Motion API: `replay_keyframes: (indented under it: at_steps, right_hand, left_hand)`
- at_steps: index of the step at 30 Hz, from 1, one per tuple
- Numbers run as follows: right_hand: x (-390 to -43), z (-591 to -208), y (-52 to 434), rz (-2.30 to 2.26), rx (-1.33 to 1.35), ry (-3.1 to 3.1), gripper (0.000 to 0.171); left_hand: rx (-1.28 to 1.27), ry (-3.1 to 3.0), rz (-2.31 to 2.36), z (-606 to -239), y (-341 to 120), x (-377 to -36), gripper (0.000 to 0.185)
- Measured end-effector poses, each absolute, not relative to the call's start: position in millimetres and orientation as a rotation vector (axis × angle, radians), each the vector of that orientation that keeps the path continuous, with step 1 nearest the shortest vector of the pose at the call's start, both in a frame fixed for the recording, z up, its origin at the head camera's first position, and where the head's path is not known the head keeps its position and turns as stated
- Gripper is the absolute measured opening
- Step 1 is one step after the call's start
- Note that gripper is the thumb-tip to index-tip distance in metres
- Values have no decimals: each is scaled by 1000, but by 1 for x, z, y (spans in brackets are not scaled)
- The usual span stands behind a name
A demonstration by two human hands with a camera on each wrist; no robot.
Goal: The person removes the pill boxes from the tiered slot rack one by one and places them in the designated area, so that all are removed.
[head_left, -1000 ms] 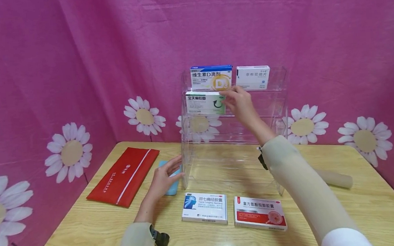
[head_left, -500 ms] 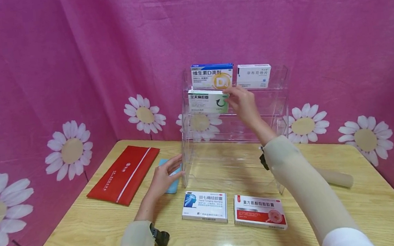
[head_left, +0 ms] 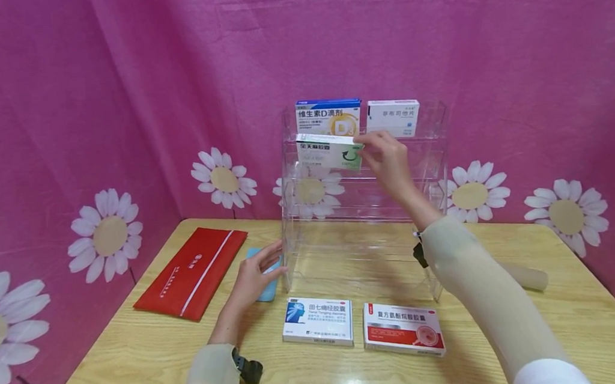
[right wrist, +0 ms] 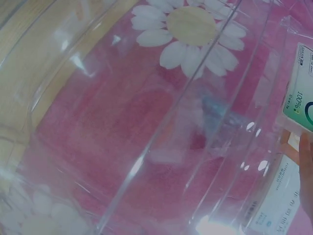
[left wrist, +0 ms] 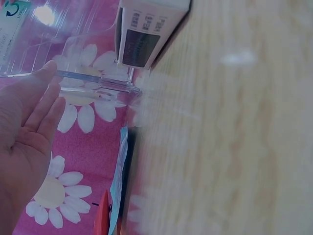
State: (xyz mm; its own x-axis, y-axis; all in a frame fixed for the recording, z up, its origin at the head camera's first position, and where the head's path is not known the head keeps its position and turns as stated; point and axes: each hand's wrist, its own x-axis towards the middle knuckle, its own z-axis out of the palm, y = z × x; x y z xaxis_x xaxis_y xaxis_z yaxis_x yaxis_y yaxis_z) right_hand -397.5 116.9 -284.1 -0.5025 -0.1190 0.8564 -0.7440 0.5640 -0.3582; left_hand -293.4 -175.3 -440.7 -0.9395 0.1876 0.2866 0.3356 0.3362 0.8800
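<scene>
My right hand pinches the right end of a white-and-green medicine box between thumb and fingers. The box is slightly tilted, in front of the second tier of a clear acrylic display rack. In the right wrist view, the box's green corner appears at the right edge, with a fingertip close below it. My left hand rests at the rack's left side panel, its fingers fairly straight. The left wrist view has the thumb tip at the panel's edge.
On the top tier stand a vitamin D box and a white box. A blue-and-white box and a red-and-white box lie before the rack. Left are a red pouch and light-blue item; right, a tan roll.
My right hand has lifted the white-and-green medicine box a little and shifted it rightward, tilting it. My left hand stays at the rack's side.
</scene>
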Motion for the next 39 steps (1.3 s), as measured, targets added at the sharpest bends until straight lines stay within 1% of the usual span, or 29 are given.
replay_keyframes:
  at_steps: [7, 13, 23, 34, 39]
  right_hand:
    - [-388, -282, 124, 965, 716, -1854, 20]
    - [-367, -285, 131, 965, 775, -1812, 21]
    - [-314, -306, 143, 1084, 916, -1810, 28]
    - [-252, -344, 148, 1270, 1159, -1818, 41]
    - [-226, -361, 145, 1339, 1250, -1877, 39]
  left_hand:
    - [-471, -2464, -1658, -441, -176, -293, 59]
    - [-455, -2480, -1671, -440, -176, -293, 59]
    - [-446, -2496, -1650, -440, -176, -292, 60]
    - [-462, -2488, -1630, -440, -176, -293, 59]
    - [-472, -2491, -1613, -440, -175, -294, 59]
